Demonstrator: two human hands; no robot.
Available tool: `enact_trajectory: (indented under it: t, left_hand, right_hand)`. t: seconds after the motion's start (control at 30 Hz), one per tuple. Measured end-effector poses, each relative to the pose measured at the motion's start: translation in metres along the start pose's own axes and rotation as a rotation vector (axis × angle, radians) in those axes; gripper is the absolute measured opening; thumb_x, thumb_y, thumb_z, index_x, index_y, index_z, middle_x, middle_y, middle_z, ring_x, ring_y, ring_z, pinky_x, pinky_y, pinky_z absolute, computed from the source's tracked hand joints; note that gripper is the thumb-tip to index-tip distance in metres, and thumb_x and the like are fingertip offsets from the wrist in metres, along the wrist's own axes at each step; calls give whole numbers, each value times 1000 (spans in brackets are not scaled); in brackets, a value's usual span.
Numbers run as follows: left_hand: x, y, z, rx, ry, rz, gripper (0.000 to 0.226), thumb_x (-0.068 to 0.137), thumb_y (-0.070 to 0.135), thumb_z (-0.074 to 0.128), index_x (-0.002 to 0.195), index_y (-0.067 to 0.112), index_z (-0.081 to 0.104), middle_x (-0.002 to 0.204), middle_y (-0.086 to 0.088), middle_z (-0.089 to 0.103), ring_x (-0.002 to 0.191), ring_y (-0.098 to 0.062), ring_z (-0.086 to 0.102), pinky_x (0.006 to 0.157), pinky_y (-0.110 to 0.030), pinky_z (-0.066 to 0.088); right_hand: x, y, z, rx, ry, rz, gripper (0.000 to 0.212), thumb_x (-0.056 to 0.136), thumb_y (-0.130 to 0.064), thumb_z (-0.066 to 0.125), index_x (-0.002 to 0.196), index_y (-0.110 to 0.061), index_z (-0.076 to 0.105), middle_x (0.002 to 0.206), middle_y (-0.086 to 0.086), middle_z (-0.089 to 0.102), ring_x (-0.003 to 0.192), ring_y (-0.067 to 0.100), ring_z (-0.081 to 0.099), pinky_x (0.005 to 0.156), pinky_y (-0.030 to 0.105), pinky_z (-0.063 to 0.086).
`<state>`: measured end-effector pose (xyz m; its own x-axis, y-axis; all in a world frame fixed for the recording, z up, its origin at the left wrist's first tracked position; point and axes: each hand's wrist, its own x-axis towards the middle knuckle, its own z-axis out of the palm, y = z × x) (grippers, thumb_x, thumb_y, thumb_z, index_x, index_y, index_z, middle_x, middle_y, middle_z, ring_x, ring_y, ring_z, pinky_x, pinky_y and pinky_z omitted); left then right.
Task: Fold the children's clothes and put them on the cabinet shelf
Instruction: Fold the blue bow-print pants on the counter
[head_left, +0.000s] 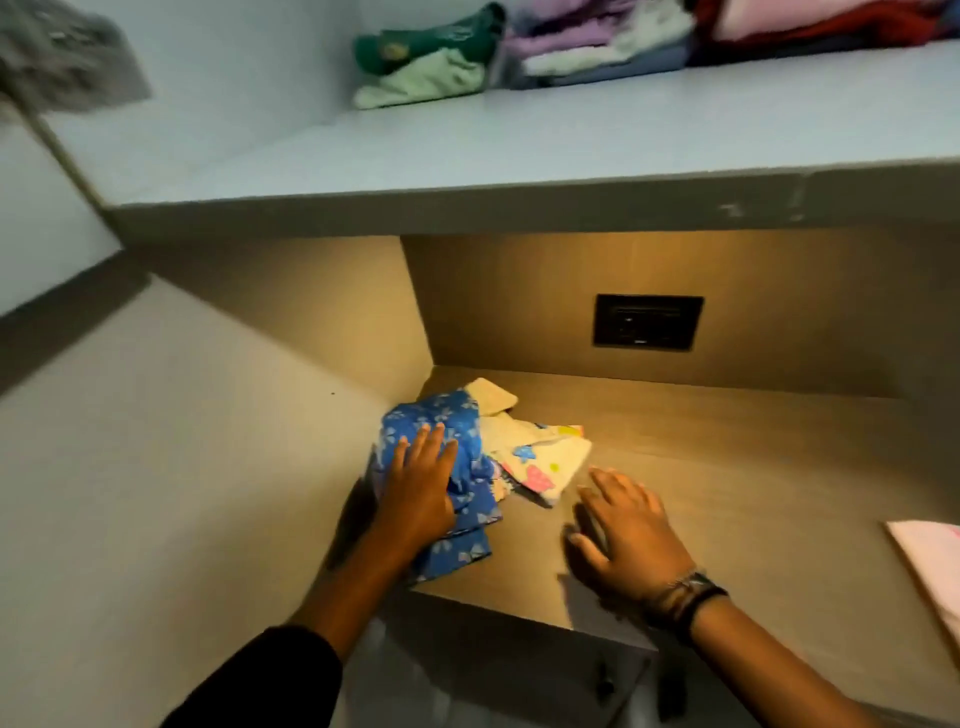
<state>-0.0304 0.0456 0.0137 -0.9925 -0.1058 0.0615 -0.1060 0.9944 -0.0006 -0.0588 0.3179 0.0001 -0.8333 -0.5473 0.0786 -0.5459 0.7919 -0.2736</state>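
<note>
Left hand presses flat, fingers spread, on the blue garment on the shelf — right hand open, holding nothing, just right of it

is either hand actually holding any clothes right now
Nothing is gripped. The left hand presses flat on the blue butterfly-print garment; the right hand is open on the bare shelf.
</note>
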Motion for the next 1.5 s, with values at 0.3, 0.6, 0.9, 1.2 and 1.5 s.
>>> enact_trajectory:
  t: [0.3, 0.6, 0.9, 1.2, 1.5]
  left_hand:
    - [-32, -50, 38, -248, -73, -63, 65, 85, 42, 58, 144, 21, 39, 159, -5, 23, 146, -27, 17, 117, -42, 17]
    - [-52, -53, 18, -346, 19, 121, 19, 81, 27, 57, 93, 15, 65, 127, 3, 57, 121, -14, 47, 94, -9, 26]
    - [4, -64, -7, -405, 324, -183, 38, 84, 28, 56, 118, 13, 59, 117, -7, 63, 103, -24, 57, 88, -34, 46]
    - [48, -69, -16, -687, -16, -307, 64, 86, 5, 61, 144, 12, 34, 128, -9, 54, 112, -21, 56, 90, -15, 45]
    - [47, -76, -38, -1016, 112, -159, 55, 89, 6, 59, 132, 38, 43, 113, -1, 57, 108, -18, 61, 87, -42, 58]
  right_hand:
    - [104, -118, 65, 211, -41, 60, 58, 78, -55, 54, 122, -17, 51, 117, 8, 54, 106, 28, 51, 87, 38, 44]
    - [156, -106, 37, 501, 30, 439, 58, 85, -59, 51, 119, -12, 56, 107, 12, 68, 98, 32, 63, 84, 43, 53]
    - [224, -120, 29, 295, -87, 277, 58, 83, -52, 62, 125, -14, 53, 131, 12, 55, 120, 33, 49, 99, 44, 44]
    - [269, -140, 51, 181, -435, 174, 56, 92, -40, 53, 141, -19, 36, 143, 11, 47, 129, 32, 47, 105, 42, 40]
    - [261, -118, -5, 950, -377, 229, 8, 84, -4, 67, 91, -4, 70, 82, 7, 68, 79, 21, 60, 74, 32, 51]
